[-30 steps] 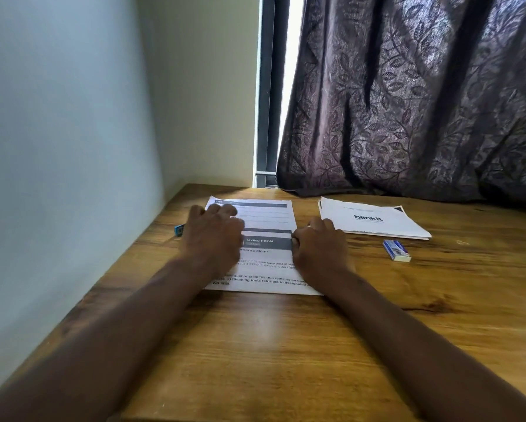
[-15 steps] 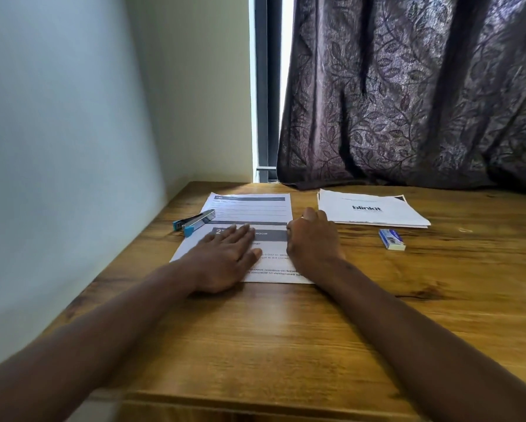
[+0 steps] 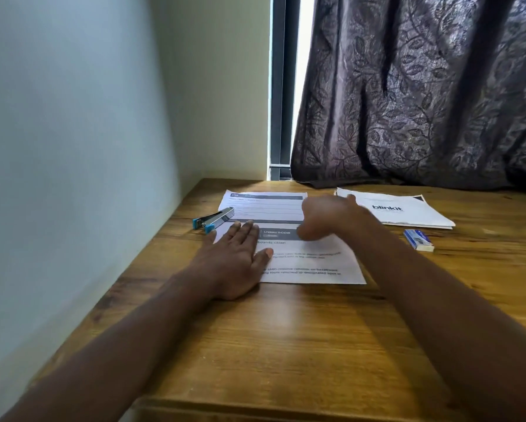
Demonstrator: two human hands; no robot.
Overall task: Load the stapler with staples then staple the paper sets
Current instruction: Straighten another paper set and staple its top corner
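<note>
One metal stapler (image 3: 213, 220) w/ blue plastic ends lies far left on the wood-grain desk (image 3: 286, 345), tip over the printed paper set (image 3: 301, 266). Left hand (image 3: 236, 260) presses flat on that sheet, fingers straight. Right hand (image 3: 325, 219) is blurred above it; grip can't be told. Further right: white "blinkit" paper stack (image 3: 408, 213), then a small rectangular staple box (image 3: 418, 240), contents unseen.

A home room corner: wooden desk (image 3: 286, 345) against plain walls (image 3: 73, 117), leaf-patterned curtain (image 3: 423, 86) over a window (image 3: 298, 71).
</note>
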